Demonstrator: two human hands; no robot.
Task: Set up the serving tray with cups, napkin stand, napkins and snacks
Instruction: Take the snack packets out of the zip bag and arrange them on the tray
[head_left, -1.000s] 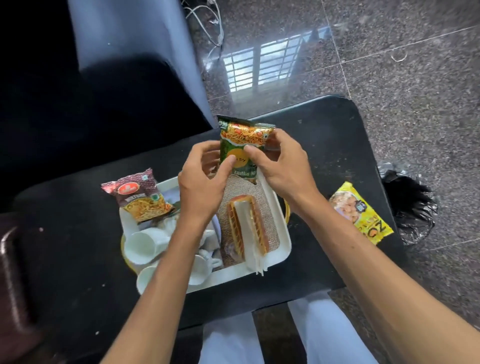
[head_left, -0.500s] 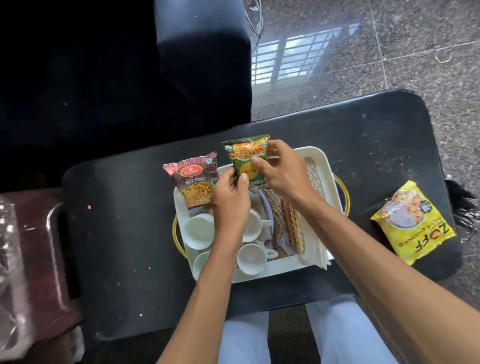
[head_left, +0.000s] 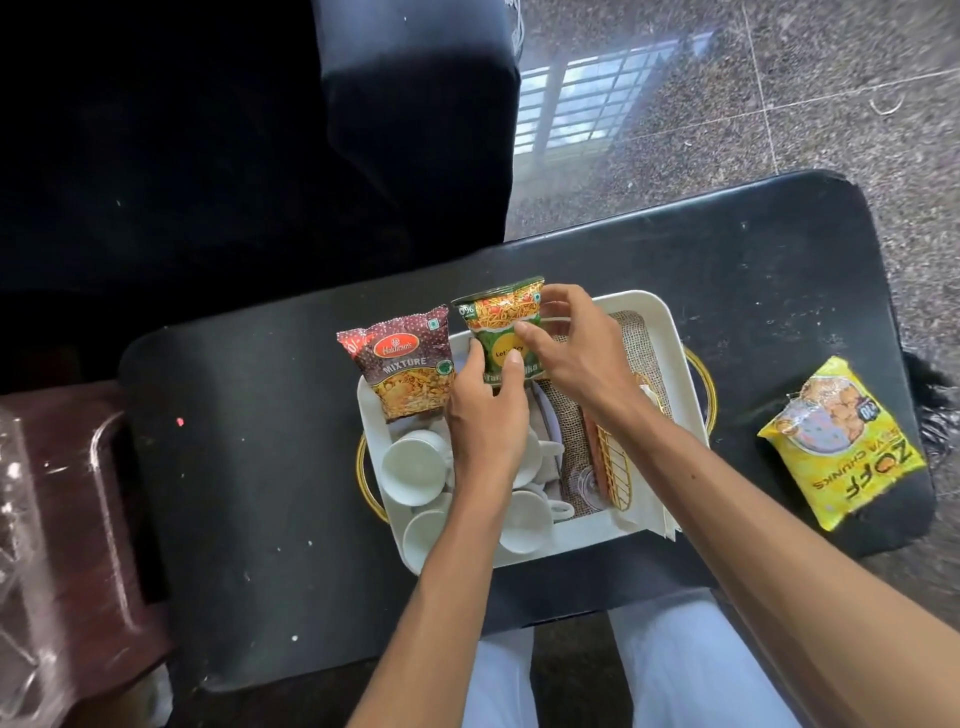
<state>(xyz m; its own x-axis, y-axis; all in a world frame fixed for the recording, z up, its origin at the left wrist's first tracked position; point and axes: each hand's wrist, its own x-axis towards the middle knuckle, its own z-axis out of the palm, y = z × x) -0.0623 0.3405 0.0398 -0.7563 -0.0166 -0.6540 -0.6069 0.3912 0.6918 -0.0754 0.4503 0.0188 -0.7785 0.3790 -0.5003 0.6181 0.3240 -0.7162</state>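
Note:
A white serving tray (head_left: 670, 332) with gold handles sits on a black table (head_left: 249, 467). Both hands hold a green snack packet (head_left: 501, 319) upright at the tray's far edge: my left hand (head_left: 485, 415) grips its lower left, my right hand (head_left: 563, 348) its right side. A maroon mixture packet (head_left: 402, 361) leans against the tray's far left corner. Several white cups (head_left: 413, 465) fill the tray's left half. A gold napkin stand (head_left: 613, 467) with white napkins lies on a burlap mat (head_left: 641, 338) in the right half.
A yellow snack packet (head_left: 841, 441) lies on the table right of the tray. A dark wooden tray (head_left: 78, 519) with clear plastic sits at the left. A black sofa (head_left: 405, 104) stands behind the table, and a speckled stone floor (head_left: 779, 104) lies beyond.
The green packet has come down and to the left, and now stands next to the maroon packet at the tray's far edge. The view has swung to the left.

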